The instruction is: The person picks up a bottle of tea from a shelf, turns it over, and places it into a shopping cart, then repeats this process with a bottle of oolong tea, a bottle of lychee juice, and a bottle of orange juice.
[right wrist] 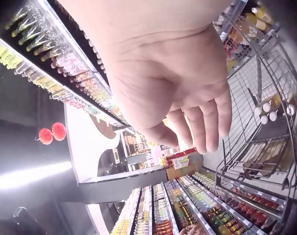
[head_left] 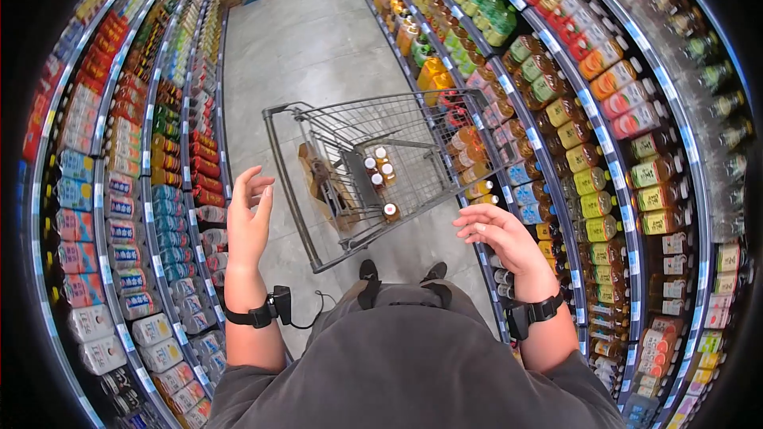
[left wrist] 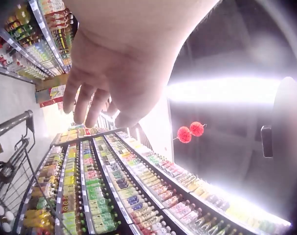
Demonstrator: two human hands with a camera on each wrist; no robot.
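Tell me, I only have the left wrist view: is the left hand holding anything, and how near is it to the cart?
Observer: The left hand holds nothing; it hangs open beside the cart, not touching it.
Operator: And the right hand?
Observer: The right hand is also empty, raised near the cart's right side.
Operator: Anything in the cart?
Observer: Several capped bottles and a brown paper bag.
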